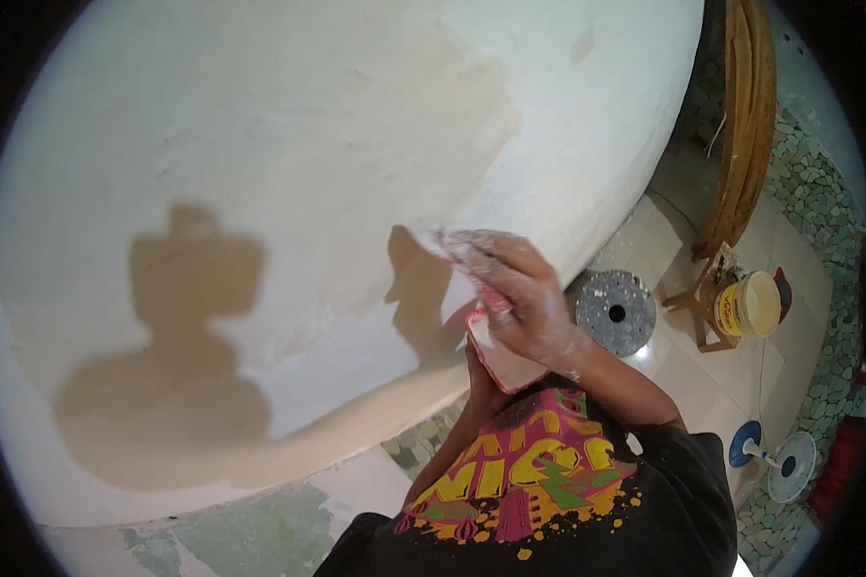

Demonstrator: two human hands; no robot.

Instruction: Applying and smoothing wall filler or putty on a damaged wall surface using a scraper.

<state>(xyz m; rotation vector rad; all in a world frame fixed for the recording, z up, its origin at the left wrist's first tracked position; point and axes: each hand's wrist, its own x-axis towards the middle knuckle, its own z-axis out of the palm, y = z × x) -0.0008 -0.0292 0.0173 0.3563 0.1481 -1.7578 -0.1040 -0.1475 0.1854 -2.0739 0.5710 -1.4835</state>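
A broad white plastered wall [308,106] is filling the left; pale beige floor tiles [691,377] are lying at right, carrying a brown wooden stool [708,306], and green irregular stonework [816,192] is edging them.

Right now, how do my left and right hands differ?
The right hand is higher in the picture; the left hand is lower.
The right hand has whitish smears; the left hand's visible part looks cleaner.
The right hand shows mostly whole; the left hand is largely hidden by the red-edged board.
Both are bare.
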